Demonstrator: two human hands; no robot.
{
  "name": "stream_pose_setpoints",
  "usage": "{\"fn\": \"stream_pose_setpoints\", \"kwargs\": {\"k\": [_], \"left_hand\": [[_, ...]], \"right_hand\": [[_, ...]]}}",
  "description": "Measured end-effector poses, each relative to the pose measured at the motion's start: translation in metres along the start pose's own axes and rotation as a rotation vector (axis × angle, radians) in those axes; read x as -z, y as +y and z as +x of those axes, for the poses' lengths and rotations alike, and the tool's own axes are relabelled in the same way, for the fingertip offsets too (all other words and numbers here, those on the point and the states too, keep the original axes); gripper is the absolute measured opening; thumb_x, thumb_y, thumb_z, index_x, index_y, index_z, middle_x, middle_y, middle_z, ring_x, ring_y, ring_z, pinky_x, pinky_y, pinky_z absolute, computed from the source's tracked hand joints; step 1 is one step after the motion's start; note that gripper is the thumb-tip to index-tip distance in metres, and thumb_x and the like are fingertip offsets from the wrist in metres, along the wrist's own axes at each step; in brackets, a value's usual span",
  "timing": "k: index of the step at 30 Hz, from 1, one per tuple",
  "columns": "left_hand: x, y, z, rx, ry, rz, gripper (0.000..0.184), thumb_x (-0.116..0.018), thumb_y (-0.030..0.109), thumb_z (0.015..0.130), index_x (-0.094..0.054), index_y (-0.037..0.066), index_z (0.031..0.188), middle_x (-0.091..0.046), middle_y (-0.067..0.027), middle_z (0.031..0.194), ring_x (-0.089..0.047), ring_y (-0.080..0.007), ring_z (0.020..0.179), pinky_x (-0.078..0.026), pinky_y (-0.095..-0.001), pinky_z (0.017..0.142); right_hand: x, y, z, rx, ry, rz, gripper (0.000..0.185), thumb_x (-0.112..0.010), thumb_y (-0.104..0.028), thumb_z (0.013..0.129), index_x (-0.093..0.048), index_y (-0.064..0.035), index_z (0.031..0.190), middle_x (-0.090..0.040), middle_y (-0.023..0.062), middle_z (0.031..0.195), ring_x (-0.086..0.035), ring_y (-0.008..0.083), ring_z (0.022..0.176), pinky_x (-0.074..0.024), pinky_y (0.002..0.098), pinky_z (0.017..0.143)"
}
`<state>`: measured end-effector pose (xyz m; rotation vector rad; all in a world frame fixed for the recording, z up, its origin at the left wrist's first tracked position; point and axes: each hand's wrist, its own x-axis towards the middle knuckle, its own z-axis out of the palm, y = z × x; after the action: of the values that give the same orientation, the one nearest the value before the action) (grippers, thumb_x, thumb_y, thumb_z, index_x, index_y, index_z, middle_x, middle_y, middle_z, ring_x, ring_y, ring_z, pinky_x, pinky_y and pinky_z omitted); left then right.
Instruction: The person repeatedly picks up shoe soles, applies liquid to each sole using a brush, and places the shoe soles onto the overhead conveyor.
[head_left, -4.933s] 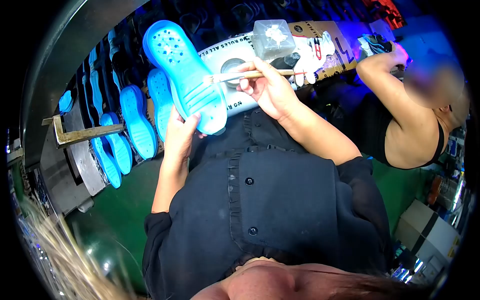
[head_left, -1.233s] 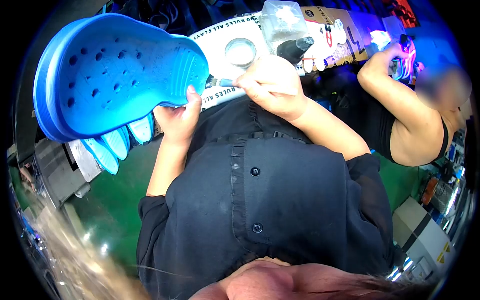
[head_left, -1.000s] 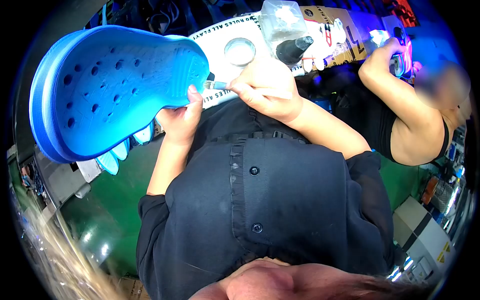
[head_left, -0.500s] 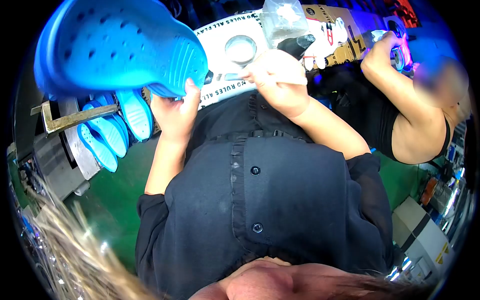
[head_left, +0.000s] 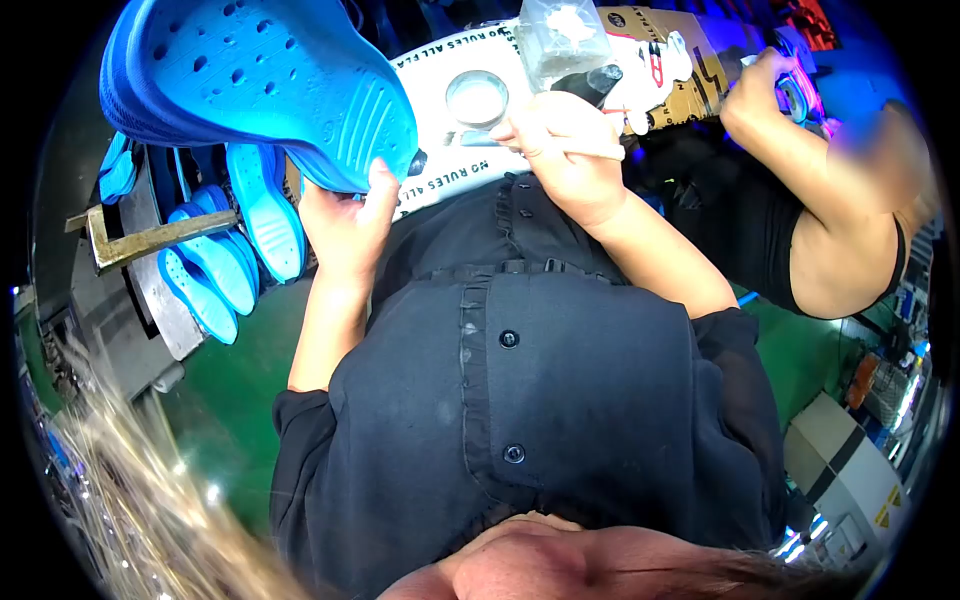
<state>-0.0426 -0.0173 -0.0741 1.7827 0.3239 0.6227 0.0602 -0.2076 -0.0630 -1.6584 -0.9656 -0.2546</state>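
Okay, we're mid-job, I'd judge: the blue shoe piece (head_left: 265, 75) is up in the left hand (head_left: 350, 225), thumb pressed on the heel end, other fingers mostly tucked behind. Over on the right, the right hand (head_left: 575, 155) pinches a brush (head_left: 478, 138), its head beside the round dish (head_left: 477, 101) and off the shoe piece. How much is brushed? Can't call it; no coating reads clearly. More blue pieces (head_left: 268, 220) sit at the side, and whether they're finished or waiting, nothing shows.

On to the lettering! The white work surface (head_left: 435, 135) carries "RULES ALL" up top, the next word probably "PLAY", though glare and distortion make that shaky. Down at the near edge, "NO RULES" comes through, with the rest cut off. The cardboard (head_left: 697, 62) has bold black markings, and yellow labels (head_left: 884, 506) at far right are too small to read.
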Motion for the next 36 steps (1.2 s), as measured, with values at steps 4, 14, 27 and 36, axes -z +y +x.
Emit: {"fn": "stream_pose_setpoints", "kwargs": {"k": [4,14,27,36], "left_hand": [[0.01,0.002,0.01,-0.06,-0.052,0.007,0.033,-0.065,0.007,0.074,-0.052,-0.004,0.103,-0.059,-0.0132,0.097,-0.057,-0.0186,0.089,-0.043,-0.0303,0.082],[-0.008,0.099,0.054,0.361,-0.772,-0.523,0.087,-0.073,0.022,0.061,-0.027,-0.007,0.13,-0.045,-0.0178,0.123,-0.044,-0.0282,0.116,-0.034,-0.0374,0.097],[-0.233,0.218,0.163,0.199,-0.86,-0.87,0.061,-0.059,0.015,0.084,-0.025,-0.003,0.13,-0.053,-0.0238,0.109,-0.058,-0.028,0.097,-0.051,-0.0291,0.08],[-0.015,-0.023,0.085,0.248,-0.53,0.118,0.046,-0.063,0.015,0.079,-0.047,0.001,0.12,-0.061,-0.0114,0.093,-0.06,-0.0186,0.084,-0.048,-0.0293,0.074]], "right_hand": [[0.014,0.004,-0.006,-0.1,0.035,0.001,0.014,-0.055,-0.006,0.08,-0.063,0.0009,0.071,-0.061,0.0091,0.067,-0.058,0.0204,0.061,-0.045,0.0297,0.056],[0.06,0.006,-0.017,-0.152,0.145,0.015,0.021,-0.054,-0.011,0.084,-0.061,-0.0011,0.066,-0.057,0.0092,0.061,-0.055,0.0233,0.058,-0.0423,0.0329,0.055],[0.091,0.021,-0.048,-0.483,0.303,0.181,0.026,-0.053,-0.017,0.087,-0.062,-0.0003,0.071,-0.059,0.0085,0.063,-0.058,0.0177,0.057,-0.0435,0.0283,0.054],[0.061,0.04,-0.048,-0.511,0.244,0.266,0.026,-0.049,-0.014,0.09,-0.062,0.0029,0.074,-0.061,0.0068,0.066,-0.057,0.011,0.06,-0.0455,0.0233,0.056]]}}
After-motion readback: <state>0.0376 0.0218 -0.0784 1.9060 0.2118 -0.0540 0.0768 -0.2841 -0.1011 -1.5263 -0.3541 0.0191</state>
